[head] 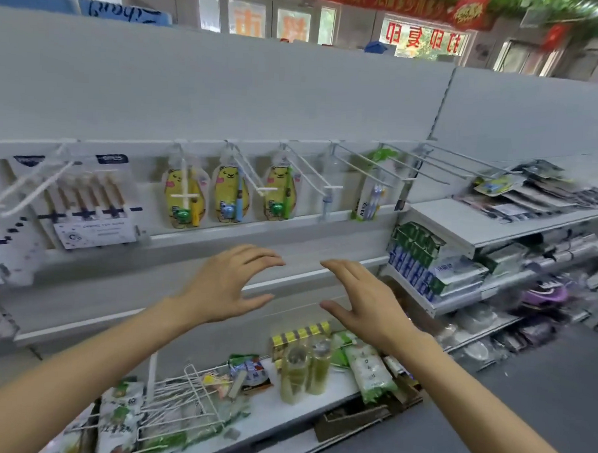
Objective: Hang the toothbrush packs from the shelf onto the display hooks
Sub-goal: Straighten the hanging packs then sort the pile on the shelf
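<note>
Several toothbrush packs already hang; some display hooks look bare; more packs on the right shelf; both hands (left, right) wide, empty.

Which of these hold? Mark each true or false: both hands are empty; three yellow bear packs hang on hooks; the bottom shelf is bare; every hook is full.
1. Both hands are empty. True: the left hand and right hand are open, holding nothing.
2. Three yellow bear packs hang on hooks. True.
3. The bottom shelf is bare. False: packs and bottles lie on it.
4. Every hook is full. False: one hook at right holds nothing.
</note>
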The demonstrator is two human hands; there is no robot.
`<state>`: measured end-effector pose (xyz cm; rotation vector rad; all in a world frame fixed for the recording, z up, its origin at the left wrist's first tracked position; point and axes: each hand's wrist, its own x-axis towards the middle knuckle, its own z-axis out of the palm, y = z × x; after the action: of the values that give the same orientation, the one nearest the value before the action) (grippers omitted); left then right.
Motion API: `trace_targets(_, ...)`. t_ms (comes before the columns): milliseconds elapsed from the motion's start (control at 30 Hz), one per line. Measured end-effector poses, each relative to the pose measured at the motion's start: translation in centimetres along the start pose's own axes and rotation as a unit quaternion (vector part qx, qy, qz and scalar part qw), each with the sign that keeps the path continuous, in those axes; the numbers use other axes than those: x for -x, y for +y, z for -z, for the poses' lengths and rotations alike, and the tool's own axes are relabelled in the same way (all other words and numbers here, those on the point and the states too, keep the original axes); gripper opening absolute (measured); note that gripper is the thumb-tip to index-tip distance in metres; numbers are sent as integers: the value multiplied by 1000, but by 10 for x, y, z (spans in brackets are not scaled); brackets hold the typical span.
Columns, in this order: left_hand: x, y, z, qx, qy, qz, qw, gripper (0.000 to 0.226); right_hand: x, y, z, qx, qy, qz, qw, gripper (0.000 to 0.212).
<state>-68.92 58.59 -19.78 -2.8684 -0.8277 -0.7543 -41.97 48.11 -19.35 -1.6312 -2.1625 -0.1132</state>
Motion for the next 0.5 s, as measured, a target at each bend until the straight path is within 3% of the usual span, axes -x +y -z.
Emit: trace_targets(500,-198,132,-131,49,-8,-11,999,53,69,240,90,48,-27,-26,998,66)
